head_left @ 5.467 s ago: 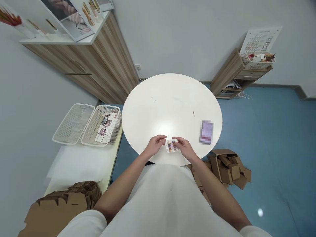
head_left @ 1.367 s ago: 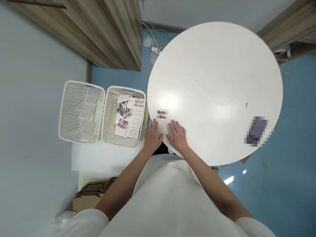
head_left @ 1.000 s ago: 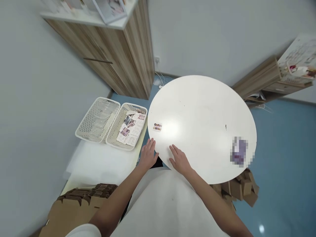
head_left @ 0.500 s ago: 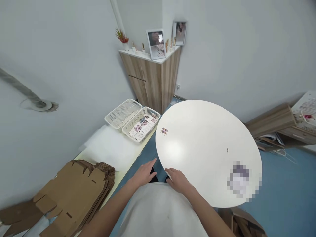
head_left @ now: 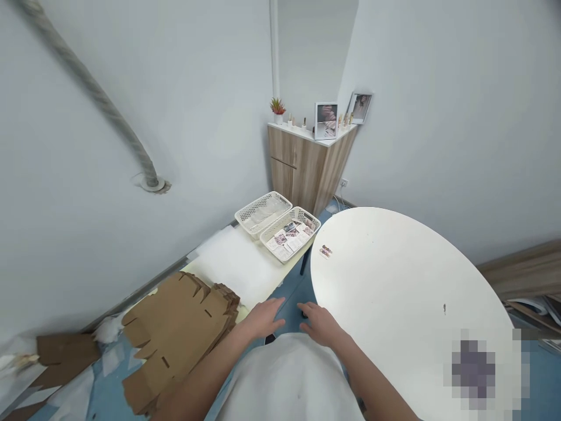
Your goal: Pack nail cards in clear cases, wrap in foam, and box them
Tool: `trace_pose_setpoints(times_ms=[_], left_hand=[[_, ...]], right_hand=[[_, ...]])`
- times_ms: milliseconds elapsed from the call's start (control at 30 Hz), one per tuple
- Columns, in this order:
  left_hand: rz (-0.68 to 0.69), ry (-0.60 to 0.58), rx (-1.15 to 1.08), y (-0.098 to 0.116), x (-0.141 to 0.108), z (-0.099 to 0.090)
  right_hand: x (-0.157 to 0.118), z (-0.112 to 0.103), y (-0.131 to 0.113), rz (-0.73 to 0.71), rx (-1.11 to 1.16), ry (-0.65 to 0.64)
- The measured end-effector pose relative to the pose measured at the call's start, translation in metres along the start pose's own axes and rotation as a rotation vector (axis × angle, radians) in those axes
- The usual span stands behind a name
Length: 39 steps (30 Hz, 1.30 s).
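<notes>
My left hand [head_left: 263, 318] hangs in the air in front of my body, fingers apart, holding nothing. It is nearest to the stack of flat brown cardboard boxes [head_left: 188, 327] on the narrow table at the left. My right hand [head_left: 319, 323], also spread and holding nothing, is at the near left edge of the white oval table [head_left: 394, 275]. A small card with coloured dots [head_left: 325, 251] lies at that table's far left. White foam sheets [head_left: 232, 263] lie behind the cardboard, and beyond them stand a basket of printed cards [head_left: 289, 237] and a basket with clear bags [head_left: 263, 213].
A wooden corner cabinet [head_left: 302, 169] bears picture frames, small bottles and a potted plant [head_left: 277, 110]. Scraps and cardboard [head_left: 65, 354] lie at the lower left. A pixelated patch covers the oval table's near right. Shelving [head_left: 526, 275] stands at the right.
The view has turned left, so the tables, baskets and cabinet appear further right and lower. More of the floor at the left shows. Both hands remain spread in front of my body.
</notes>
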<state>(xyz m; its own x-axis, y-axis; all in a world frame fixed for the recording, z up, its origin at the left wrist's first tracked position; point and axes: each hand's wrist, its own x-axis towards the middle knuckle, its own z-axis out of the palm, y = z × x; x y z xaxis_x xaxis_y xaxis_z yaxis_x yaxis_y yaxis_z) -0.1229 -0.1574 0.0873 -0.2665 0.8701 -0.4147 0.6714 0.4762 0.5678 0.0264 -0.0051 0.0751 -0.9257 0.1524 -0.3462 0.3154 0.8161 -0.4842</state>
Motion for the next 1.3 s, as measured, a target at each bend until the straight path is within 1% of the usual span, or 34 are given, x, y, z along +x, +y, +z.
trace_pose_setpoints(times_ms=[100, 200, 300, 400, 533, 633, 733, 800, 833, 900, 967, 1033, 1100, 1133, 1200, 1300], left_hand=[[0.021, 0.010, -0.020, -0.018, -0.007, -0.007], [0.027, 0.047, -0.046, -0.034, -0.008, -0.012], [0.036, 0.073, -0.081, -0.044, -0.006, -0.017], [0.047, 0.126, -0.141, -0.051, -0.003, -0.025], [-0.006, 0.198, -0.286, -0.060, -0.001, -0.037], [-0.069, 0.230, -0.407, -0.069, 0.002, -0.048], [-0.145, 0.300, -0.497, -0.083, 0.013, -0.062], [-0.204, 0.368, -0.542, -0.096, 0.029, -0.074], [-0.237, 0.406, -0.561, -0.102, 0.039, -0.081], [-0.293, 0.480, -0.583, -0.115, 0.061, -0.098], [-0.320, 0.536, -0.565, -0.128, 0.087, -0.119], [-0.328, 0.570, -0.482, -0.142, 0.115, -0.143], [-0.358, 0.550, -0.376, -0.156, 0.145, -0.166], [-0.382, 0.529, -0.331, -0.164, 0.160, -0.177], [-0.414, 0.445, -0.260, -0.180, 0.188, -0.192], [-0.450, 0.289, -0.187, -0.200, 0.224, -0.202]], right_hand=[[0.022, 0.004, -0.026, -0.089, -0.069, -0.077], [0.038, 0.002, -0.045, -0.092, -0.085, -0.031], [0.049, -0.006, -0.053, -0.103, -0.054, -0.006], [0.060, -0.019, -0.050, -0.092, -0.036, 0.001], [0.085, -0.040, -0.039, -0.061, 0.011, 0.036], [0.118, -0.060, -0.031, -0.065, 0.057, 0.068], [0.164, -0.077, -0.026, -0.067, 0.141, 0.097], [0.199, -0.085, -0.026, -0.069, 0.252, 0.105], [0.217, -0.088, -0.027, -0.064, 0.343, 0.109], [0.253, -0.090, -0.031, -0.022, 0.618, 0.110], [0.287, -0.090, -0.036, 0.099, 1.015, 0.096], [0.319, -0.087, -0.041, 0.269, 1.365, 0.087], [0.350, -0.082, -0.045, 0.467, 1.610, 0.107], [0.363, -0.079, -0.047, 0.554, 1.684, 0.118], [0.388, -0.072, -0.049, 0.673, 1.760, 0.123], [0.416, -0.062, -0.048, 0.774, 1.762, 0.121]])
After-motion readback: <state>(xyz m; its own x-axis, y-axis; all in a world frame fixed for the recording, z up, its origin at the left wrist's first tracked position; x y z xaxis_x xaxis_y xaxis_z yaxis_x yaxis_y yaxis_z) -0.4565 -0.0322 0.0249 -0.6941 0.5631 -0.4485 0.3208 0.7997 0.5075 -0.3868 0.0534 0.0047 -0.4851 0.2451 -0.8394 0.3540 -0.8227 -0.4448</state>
